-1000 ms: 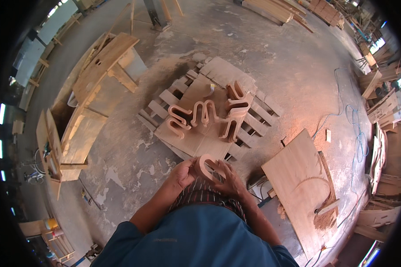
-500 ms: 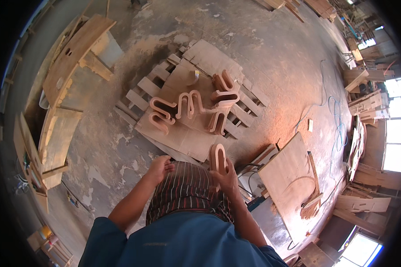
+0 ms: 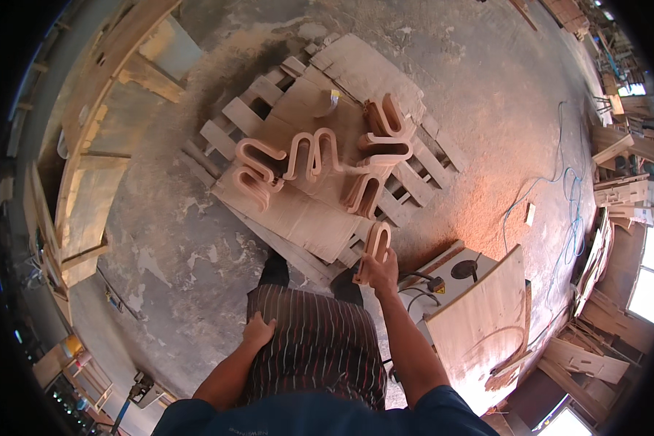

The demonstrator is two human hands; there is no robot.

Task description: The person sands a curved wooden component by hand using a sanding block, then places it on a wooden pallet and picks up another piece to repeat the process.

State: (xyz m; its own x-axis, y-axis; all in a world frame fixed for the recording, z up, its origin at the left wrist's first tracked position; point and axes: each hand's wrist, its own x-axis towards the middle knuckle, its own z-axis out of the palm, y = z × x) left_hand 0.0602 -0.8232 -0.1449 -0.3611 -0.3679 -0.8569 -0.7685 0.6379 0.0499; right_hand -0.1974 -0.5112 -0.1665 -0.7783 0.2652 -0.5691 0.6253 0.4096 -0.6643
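Observation:
My right hand [image 3: 381, 272] grips a narrow U-shaped wooden piece [image 3: 376, 240] near the front corner of the pallet, its curved end pointing away from me. At my lap, my left hand [image 3: 259, 332] is closed on the left edge of a dark striped apron [image 3: 309, 327]; part of its fingers is hidden. Ahead, several similar curved wooden pieces [image 3: 312, 154] stand on cardboard [image 3: 298, 225] laid over a wooden pallet [image 3: 243, 116]. More of these pieces [image 3: 385, 149] are grouped at the right side of the cardboard.
A machine with a wooden board top [image 3: 483, 312] and black cables stands close on my right. Sawdust [image 3: 463, 218] and a blue hose [image 3: 575, 211] lie on the floor beyond. Large wooden panels [image 3: 98, 189] line the left side; stacked boards [image 3: 618, 192] are at far right.
My right hand has carried the wooden piece forward and slightly right. The left hand has drawn back to the apron's edge. My view has shifted, and my feet now show.

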